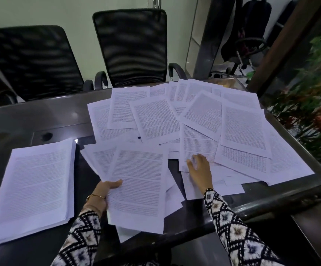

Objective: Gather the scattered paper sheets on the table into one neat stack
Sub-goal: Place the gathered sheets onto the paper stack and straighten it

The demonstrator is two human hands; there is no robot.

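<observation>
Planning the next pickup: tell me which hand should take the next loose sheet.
Right. The right hand rests open on a loose sheet in the scattered spread, while the left hand is busy gripping the gathered sheets.

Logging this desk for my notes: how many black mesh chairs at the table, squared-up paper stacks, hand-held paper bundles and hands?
Black mesh chairs: 2
Squared-up paper stack: 1
Hand-held paper bundle: 1
Hands, left hand and right hand: 2
Total: 6
</observation>
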